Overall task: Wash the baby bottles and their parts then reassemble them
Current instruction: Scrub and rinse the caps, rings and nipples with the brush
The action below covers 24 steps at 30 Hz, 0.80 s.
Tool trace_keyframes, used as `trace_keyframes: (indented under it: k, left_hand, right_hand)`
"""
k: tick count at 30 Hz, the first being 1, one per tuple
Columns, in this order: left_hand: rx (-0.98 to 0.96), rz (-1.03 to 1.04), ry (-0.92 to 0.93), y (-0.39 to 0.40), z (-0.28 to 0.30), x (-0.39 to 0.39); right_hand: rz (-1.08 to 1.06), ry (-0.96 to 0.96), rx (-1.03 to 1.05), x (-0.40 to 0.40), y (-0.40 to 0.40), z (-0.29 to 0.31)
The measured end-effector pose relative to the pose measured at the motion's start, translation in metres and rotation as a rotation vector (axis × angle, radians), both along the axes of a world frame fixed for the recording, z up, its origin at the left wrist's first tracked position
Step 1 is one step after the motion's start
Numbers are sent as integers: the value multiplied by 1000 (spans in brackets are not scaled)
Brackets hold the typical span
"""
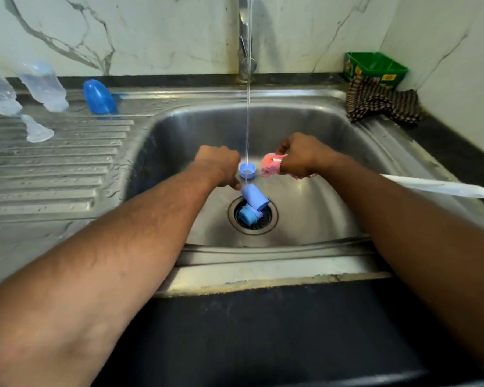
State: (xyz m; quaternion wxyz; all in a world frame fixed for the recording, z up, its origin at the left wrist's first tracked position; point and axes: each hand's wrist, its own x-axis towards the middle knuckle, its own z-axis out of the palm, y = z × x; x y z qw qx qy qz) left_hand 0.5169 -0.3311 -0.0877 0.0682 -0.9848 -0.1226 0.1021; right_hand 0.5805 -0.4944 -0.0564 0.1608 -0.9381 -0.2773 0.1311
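My left hand [220,166] holds a small blue bottle ring [247,170] under a thin stream of tap water [248,107] over the steel sink [305,208]. My right hand [299,156] grips a bottle brush by its pink sponge head [270,165]; the white handle [442,187] sticks out to the right. A blue cap [255,196] and another blue ring [248,215] lie on the drain. On the draining board at the left stand two clear bottles [44,86] [0,96], a clear teat [37,131] and a blue cap [99,96].
The tap [245,37] rises behind the sink's middle. A green tub [376,69] and a checked cloth [380,103] sit at the back right corner. A dark counter edge [263,331] runs along the front.
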Motion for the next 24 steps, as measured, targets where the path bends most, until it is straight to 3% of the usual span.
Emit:
trace_keyframes:
  k: [2,4,7,11,14,17,24]
  left_hand:
    - [-12,92,-29,11,2,-4]
    - [-177,183,-80,18,5,-5]
    - [-602,286,-277,18,20,-8]
    - [-1300,411,-712,8,41,-13]
    - [-1583,496,-926,-3,47,-10]
    - [-1769,547,-935,-7,42,2]
    - [-1876,516,-910,-2,35,13]
  right_hand:
    - [15,-43,53,0,-2,3]
    - [49,-63,114,-1,-1,5]
    - [71,-85,267,-5,1,10]
    - [50,-200,394,-9,2,20]
    - [50,-272,456,-8,4,31]
    - [47,-359,528,-4,12,44]
    - [-57,-520,464,1,29,49]
